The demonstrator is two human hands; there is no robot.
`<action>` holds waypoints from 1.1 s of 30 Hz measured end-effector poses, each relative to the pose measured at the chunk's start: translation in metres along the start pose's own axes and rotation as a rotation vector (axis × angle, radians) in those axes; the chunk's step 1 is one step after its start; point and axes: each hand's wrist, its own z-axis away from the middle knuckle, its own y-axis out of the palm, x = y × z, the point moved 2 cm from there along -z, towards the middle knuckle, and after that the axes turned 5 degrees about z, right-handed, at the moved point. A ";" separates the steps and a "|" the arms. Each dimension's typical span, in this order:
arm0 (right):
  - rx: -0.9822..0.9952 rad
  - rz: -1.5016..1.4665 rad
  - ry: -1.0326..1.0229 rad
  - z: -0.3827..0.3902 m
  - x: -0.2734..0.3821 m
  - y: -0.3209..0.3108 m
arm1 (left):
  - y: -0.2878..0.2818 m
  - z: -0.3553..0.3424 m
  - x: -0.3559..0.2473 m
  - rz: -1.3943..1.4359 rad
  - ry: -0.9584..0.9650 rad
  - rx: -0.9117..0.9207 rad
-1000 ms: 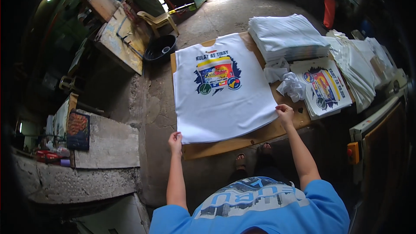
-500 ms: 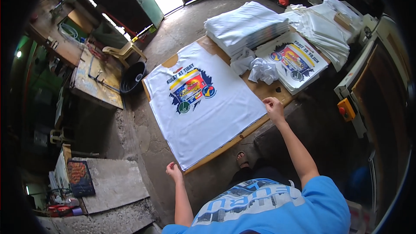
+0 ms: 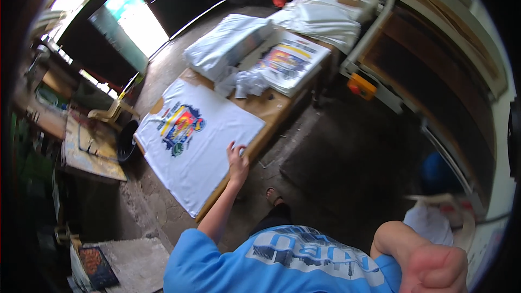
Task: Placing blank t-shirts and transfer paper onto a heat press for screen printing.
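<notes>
My left hand (image 3: 237, 160) is over the near edge of a printed white shirt panel (image 3: 206, 135) laid on a wooden board table (image 3: 277, 106); its fingers are bent and apart, with nothing visible held. My right hand (image 3: 434, 266) is closed, very near the camera at lower right; what it holds, if anything, is hidden. A crumpled white cloth (image 3: 249, 81) lies beside the panel, between a folded white stack (image 3: 228, 40) and a pile of printed panels (image 3: 290, 59).
More white pieces (image 3: 320, 19) lie at the back. On the right stands a large machine (image 3: 418, 54) with an orange switch box (image 3: 362, 87). A chair (image 3: 108, 114), a black tub (image 3: 126, 138) and an open doorway (image 3: 135, 16) are at left and back.
The view has turned rightward. My left hand has moved along the panel's near edge toward its right. My right hand has left the panel and come up close to the camera, closed.
</notes>
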 end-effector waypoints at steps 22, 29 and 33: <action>-0.957 1.857 0.148 0.371 0.220 -0.162 | 0.346 0.256 -0.226 -0.133 0.717 1.239; -1.600 1.470 0.851 0.543 0.127 -0.252 | 0.434 0.275 -0.290 -0.175 0.702 1.315; -1.882 0.967 1.161 0.702 0.086 -0.248 | 0.471 0.319 -0.366 0.005 0.748 1.412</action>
